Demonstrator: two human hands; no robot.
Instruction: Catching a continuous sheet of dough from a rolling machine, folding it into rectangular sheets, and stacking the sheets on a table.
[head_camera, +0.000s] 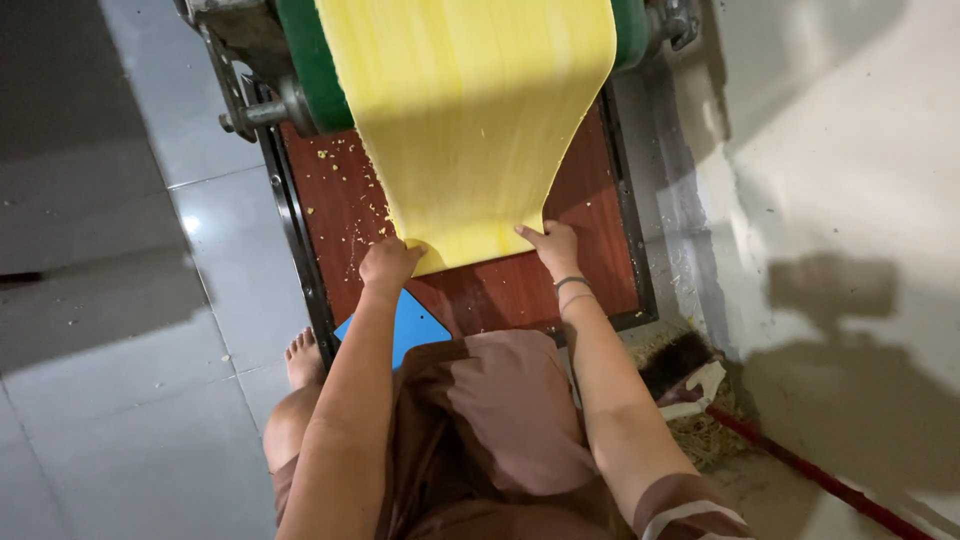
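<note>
A wide yellow sheet of dough (470, 120) hangs down from a green roller (312, 70) of a machine onto a reddish-brown board (520, 285). My left hand (388, 262) grips the sheet's lower left corner. My right hand (553, 243), with a band on the wrist, pinches the lower right corner. The sheet's bottom edge lies on the board between both hands. Yellow crumbs (352, 205) are scattered on the board's left side.
A blue flat piece (410, 322) sits under my left forearm at the board's near edge. My bare foot (302, 358) rests on the grey tiled floor (120, 300). A broom with a red handle (800, 465) lies by the white wall (850, 150) at right.
</note>
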